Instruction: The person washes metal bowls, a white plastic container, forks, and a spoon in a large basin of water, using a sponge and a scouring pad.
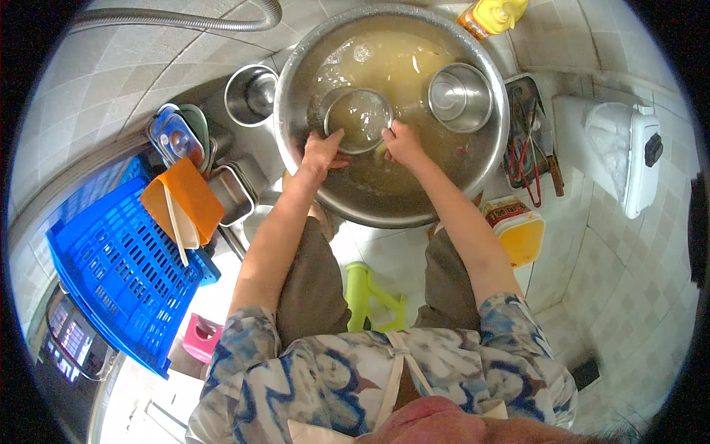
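A large round metal basin (388, 208) holds cloudy yellowish water. In it, a round steel pot (359, 125) is between my two hands, with liquid inside. My left hand (324, 152) grips the pot's near left side, thumb at the rim and fingers low against the wall. At the right side of the rim, my right hand (400, 143) is closed on the edge, with something small and greenish just below the fingers. A second steel pot (460, 99) rests in the basin to the right. Outside the basin, on the left, stands another steel pot (250, 95).
Left: a blue plastic crate (133, 266), an orange container (191, 191), stacked metal pans (236, 191), a pink stool (202, 337). Right: a black tray (518, 100) with red-handled tongs (533, 177), a yellow tub (521, 238). A yellow bottle (491, 16) stands behind the basin.
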`<state>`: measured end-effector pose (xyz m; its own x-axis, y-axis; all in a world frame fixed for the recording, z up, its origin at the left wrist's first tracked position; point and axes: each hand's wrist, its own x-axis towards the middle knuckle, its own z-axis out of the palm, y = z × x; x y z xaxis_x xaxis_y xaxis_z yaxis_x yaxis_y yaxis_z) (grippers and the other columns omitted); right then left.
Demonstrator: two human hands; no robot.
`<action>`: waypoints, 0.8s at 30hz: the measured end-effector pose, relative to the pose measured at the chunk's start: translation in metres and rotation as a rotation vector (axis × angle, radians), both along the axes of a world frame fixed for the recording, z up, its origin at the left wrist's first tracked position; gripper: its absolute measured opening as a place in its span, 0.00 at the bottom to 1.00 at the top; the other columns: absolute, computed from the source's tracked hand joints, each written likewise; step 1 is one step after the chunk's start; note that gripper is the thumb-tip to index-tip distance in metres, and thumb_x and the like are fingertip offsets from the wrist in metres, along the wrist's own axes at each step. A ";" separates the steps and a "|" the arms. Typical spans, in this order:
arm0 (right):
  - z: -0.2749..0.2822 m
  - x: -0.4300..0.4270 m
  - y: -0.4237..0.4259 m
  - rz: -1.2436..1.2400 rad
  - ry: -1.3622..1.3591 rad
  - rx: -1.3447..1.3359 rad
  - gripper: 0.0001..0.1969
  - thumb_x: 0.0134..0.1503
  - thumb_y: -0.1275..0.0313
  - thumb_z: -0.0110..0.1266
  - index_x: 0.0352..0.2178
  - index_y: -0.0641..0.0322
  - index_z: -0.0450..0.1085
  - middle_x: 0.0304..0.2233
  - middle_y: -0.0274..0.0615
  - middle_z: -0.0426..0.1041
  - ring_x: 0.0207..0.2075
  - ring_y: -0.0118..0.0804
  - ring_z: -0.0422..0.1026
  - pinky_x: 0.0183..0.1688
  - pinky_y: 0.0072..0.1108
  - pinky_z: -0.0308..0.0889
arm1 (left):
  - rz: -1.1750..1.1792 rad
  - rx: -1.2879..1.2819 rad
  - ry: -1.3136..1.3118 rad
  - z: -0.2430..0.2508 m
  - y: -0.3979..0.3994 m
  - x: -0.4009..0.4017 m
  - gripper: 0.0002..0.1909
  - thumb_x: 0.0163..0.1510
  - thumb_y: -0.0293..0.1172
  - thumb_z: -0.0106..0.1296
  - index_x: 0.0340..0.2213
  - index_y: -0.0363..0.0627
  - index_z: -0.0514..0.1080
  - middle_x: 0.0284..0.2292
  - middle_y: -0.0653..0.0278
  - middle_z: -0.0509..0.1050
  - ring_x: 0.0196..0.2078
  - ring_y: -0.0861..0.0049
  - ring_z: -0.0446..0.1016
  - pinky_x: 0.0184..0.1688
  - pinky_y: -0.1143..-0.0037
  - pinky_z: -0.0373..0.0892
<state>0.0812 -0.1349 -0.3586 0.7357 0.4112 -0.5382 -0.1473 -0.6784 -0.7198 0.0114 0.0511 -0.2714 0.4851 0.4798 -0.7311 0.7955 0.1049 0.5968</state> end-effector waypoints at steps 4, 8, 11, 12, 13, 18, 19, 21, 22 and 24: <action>0.037 -0.015 0.039 0.039 0.393 0.087 0.16 0.52 0.60 0.49 0.29 0.67 0.66 0.19 0.49 0.70 0.15 0.38 0.69 0.18 0.29 0.64 | 0.305 -0.576 -0.035 -0.027 0.033 -0.033 0.23 0.51 0.27 0.47 0.48 0.29 0.57 0.39 0.46 0.68 0.35 0.60 0.73 0.28 0.69 0.76; 0.042 -0.002 0.013 0.087 0.497 0.114 0.17 0.53 0.58 0.49 0.30 0.66 0.67 0.17 0.43 0.69 0.12 0.28 0.66 0.13 0.23 0.61 | -0.013 0.022 -0.142 -0.026 0.013 -0.038 0.22 0.48 0.21 0.46 0.46 0.30 0.60 0.37 0.51 0.71 0.36 0.61 0.73 0.32 0.70 0.74; 0.051 0.002 0.009 0.073 0.550 0.138 0.16 0.54 0.60 0.48 0.32 0.65 0.66 0.17 0.40 0.68 0.12 0.28 0.65 0.14 0.22 0.61 | -0.310 0.649 -0.325 -0.013 0.014 -0.041 0.28 0.45 0.19 0.47 0.50 0.32 0.55 0.37 0.53 0.72 0.39 0.62 0.73 0.39 0.71 0.71; 0.050 0.003 0.008 0.115 0.526 0.131 0.15 0.55 0.61 0.48 0.33 0.64 0.65 0.17 0.39 0.68 0.12 0.28 0.65 0.13 0.22 0.60 | -0.307 0.554 -0.250 0.002 0.018 -0.034 0.28 0.49 0.20 0.44 0.52 0.34 0.52 0.41 0.55 0.71 0.43 0.67 0.71 0.46 0.76 0.65; 0.048 0.003 0.008 0.160 0.503 0.126 0.14 0.55 0.61 0.47 0.34 0.63 0.65 0.17 0.38 0.67 0.12 0.29 0.65 0.12 0.22 0.60 | -0.302 0.562 -0.252 0.003 0.023 -0.030 0.28 0.49 0.20 0.44 0.52 0.34 0.52 0.41 0.55 0.71 0.43 0.67 0.71 0.46 0.76 0.65; 0.035 -0.008 0.004 0.058 0.543 0.100 0.14 0.55 0.62 0.46 0.37 0.60 0.63 0.20 0.39 0.67 0.12 0.30 0.65 0.13 0.23 0.60 | 0.135 0.154 -0.614 0.033 0.030 -0.008 0.22 0.60 0.37 0.34 0.53 0.41 0.56 0.51 0.59 0.61 0.53 0.74 0.59 0.55 0.76 0.54; 0.034 -0.007 -0.001 0.058 0.534 0.089 0.14 0.55 0.62 0.46 0.38 0.60 0.63 0.21 0.39 0.67 0.12 0.30 0.65 0.13 0.23 0.60 | -0.195 0.503 -0.646 0.049 0.026 -0.007 0.22 0.60 0.37 0.35 0.53 0.41 0.57 0.52 0.59 0.60 0.53 0.73 0.58 0.56 0.76 0.54; 0.035 -0.004 0.005 0.079 0.575 0.000 0.15 0.55 0.63 0.45 0.40 0.61 0.62 0.24 0.41 0.67 0.12 0.29 0.65 0.14 0.23 0.62 | -0.197 0.680 -0.741 0.066 0.030 0.001 0.23 0.59 0.40 0.36 0.52 0.40 0.57 0.51 0.60 0.60 0.52 0.72 0.59 0.54 0.74 0.56; 0.040 -0.008 0.011 0.070 0.518 0.052 0.13 0.55 0.65 0.44 0.39 0.62 0.62 0.21 0.39 0.67 0.12 0.28 0.65 0.13 0.21 0.61 | 0.264 0.239 -0.706 0.068 0.040 0.003 0.24 0.58 0.44 0.37 0.51 0.41 0.58 0.50 0.62 0.61 0.51 0.73 0.60 0.54 0.74 0.56; 0.054 -0.012 0.021 0.051 0.432 0.153 0.13 0.55 0.66 0.44 0.37 0.64 0.62 0.19 0.38 0.66 0.12 0.27 0.66 0.12 0.18 0.60 | 0.749 -0.205 -0.712 0.071 0.061 -0.004 0.31 0.54 0.55 0.42 0.49 0.41 0.61 0.45 0.66 0.65 0.46 0.80 0.63 0.51 0.76 0.59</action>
